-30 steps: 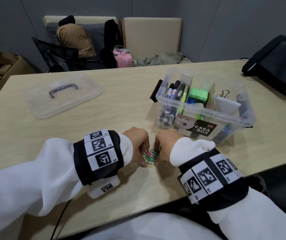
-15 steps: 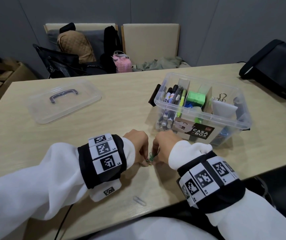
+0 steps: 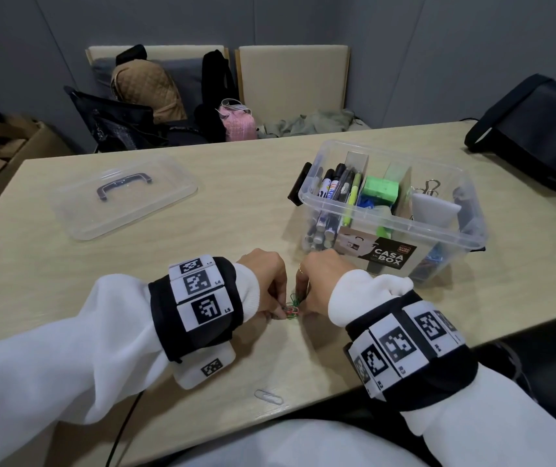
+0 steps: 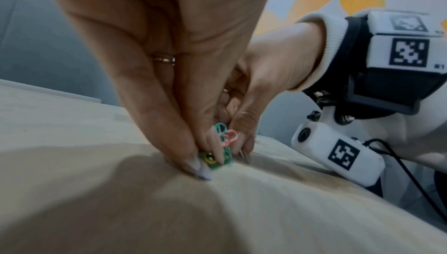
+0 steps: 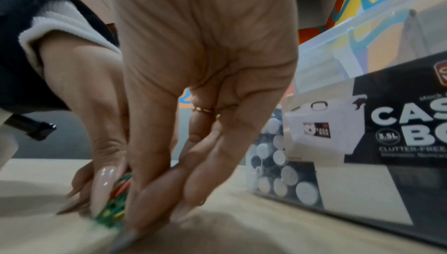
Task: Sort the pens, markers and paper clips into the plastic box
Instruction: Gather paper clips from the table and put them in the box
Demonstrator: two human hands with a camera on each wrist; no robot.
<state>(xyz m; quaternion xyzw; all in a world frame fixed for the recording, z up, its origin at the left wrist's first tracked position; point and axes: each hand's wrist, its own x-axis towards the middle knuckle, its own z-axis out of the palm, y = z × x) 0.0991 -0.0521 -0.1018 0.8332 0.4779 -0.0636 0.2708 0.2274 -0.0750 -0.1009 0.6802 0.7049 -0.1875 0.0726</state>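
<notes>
A small heap of coloured paper clips [image 3: 291,306] lies on the table in front of the clear plastic box [image 3: 404,228]. My left hand [image 3: 278,311] and right hand [image 3: 303,306] meet over the heap, fingertips down on the table, and pinch the clips between them. In the left wrist view green and pink clips [image 4: 223,143] stick up between the left fingertips [image 4: 200,170] and the right thumb. In the right wrist view the clips [image 5: 116,200] sit squeezed against the right fingers [image 5: 135,200]. One silver clip [image 3: 269,396] lies alone near the front edge. Markers [image 3: 334,193] stand in the box's left compartment.
The box's clear lid [image 3: 125,200] lies at the left of the table. A black bag [image 3: 536,136] sits on the far right corner. Chairs with bags and clothes stand behind the table. The box also holds a green block and binder clips.
Both hands have stayed at the same spot and drawn the spread clips into a tighter bundle. The lone silver clip near the front edge has come into view.
</notes>
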